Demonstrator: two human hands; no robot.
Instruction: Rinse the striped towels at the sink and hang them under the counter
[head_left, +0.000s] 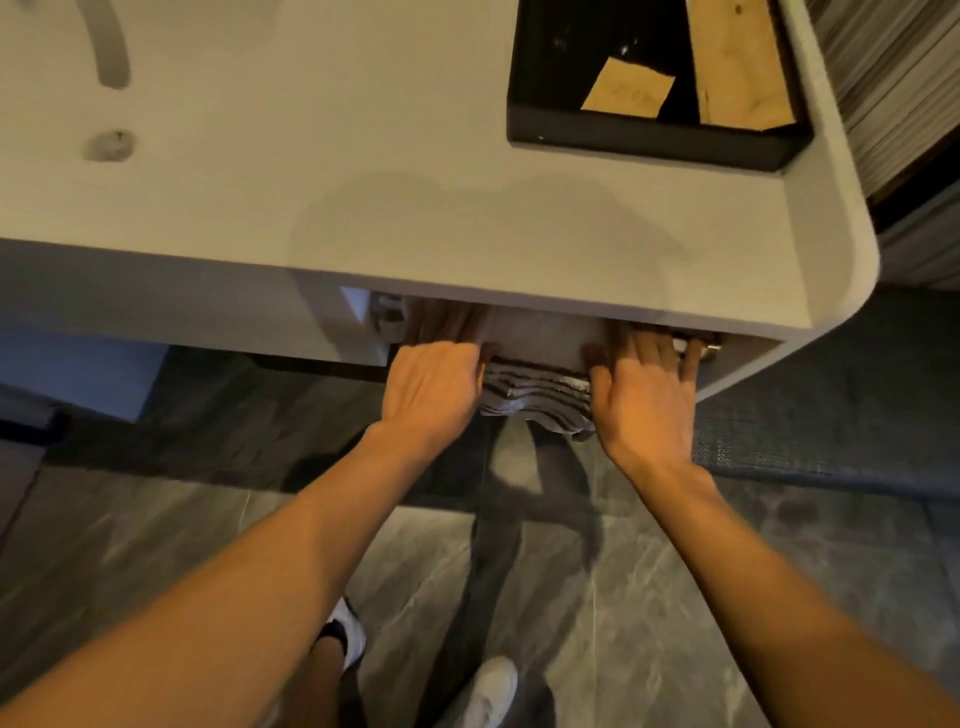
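A grey-and-white striped towel (537, 397) hangs in folds just under the front edge of the pale counter (467, 234). My left hand (431, 387) grips its left side, fingers curled under the counter lip. My right hand (641, 392) holds its right side, fingers reaching up toward a metal rail (696, 345) that shows partly beneath the counter. The towel's upper part and both sets of fingertips are hidden by the counter edge. The sink basin (62, 130) with its drain (109, 145) lies at the far left of the counter top.
A black tray (649, 145) with wooden pieces sits on the counter at the back right. Below are grey stone floor tiles (649, 597), a dark woven mat (831, 415) at the right, and my feet in white shoes (493, 691).
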